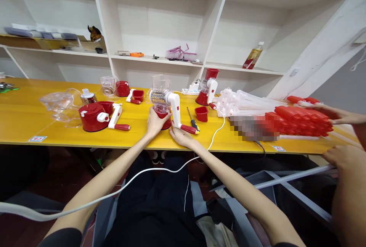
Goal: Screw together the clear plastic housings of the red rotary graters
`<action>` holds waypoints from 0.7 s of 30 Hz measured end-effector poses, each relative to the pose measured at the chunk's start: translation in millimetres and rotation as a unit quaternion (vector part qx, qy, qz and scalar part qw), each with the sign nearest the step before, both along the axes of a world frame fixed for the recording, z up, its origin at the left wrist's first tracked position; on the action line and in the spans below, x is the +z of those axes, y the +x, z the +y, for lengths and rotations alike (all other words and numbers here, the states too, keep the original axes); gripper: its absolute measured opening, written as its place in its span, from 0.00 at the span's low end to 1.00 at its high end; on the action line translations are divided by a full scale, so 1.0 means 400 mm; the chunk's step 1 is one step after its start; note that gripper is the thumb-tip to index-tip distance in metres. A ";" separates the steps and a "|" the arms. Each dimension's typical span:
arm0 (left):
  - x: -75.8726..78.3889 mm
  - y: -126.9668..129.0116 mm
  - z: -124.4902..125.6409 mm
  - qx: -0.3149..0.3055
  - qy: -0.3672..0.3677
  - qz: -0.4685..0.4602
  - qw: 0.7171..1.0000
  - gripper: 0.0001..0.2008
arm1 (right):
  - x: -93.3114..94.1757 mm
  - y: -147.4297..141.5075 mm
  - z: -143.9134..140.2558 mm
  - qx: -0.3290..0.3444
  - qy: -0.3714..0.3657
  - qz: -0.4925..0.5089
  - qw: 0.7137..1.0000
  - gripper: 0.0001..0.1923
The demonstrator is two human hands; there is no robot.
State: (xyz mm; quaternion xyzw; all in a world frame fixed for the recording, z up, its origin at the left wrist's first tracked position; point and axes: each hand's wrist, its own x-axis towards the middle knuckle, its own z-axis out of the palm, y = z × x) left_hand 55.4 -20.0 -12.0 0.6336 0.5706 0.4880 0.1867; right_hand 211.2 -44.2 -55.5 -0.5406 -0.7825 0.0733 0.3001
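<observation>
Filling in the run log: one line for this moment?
left hand: grips grater base | right hand: by crank handle | screwdriver: on table

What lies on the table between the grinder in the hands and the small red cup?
A screwdriver lies between the grinder and the small red cup, seen in the head view.

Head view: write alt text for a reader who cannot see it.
A person's left hand grips the red base of a hand-crank grater on a yellow table, while the right hand rests by its red-tipped crank handle. A screwdriver and more grater parts lie nearby.
</observation>
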 end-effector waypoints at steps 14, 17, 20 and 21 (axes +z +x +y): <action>0.004 0.037 -0.034 0.101 0.000 0.009 0.995 0.36 | 0.030 0.004 -0.136 0.093 0.022 0.004 0.995 0.29; 0.006 0.044 -0.034 0.110 -0.005 0.007 0.994 0.37 | 0.094 0.016 -0.118 0.094 0.048 0.064 0.992 0.30; 0.005 0.046 -0.031 0.110 -0.005 0.008 0.994 0.38 | 0.187 0.027 -0.066 0.038 0.085 0.159 0.983 0.31; 0.005 0.046 -0.030 0.111 -0.005 0.009 0.994 0.38 | 0.216 0.028 -0.043 0.015 0.093 0.192 0.977 0.31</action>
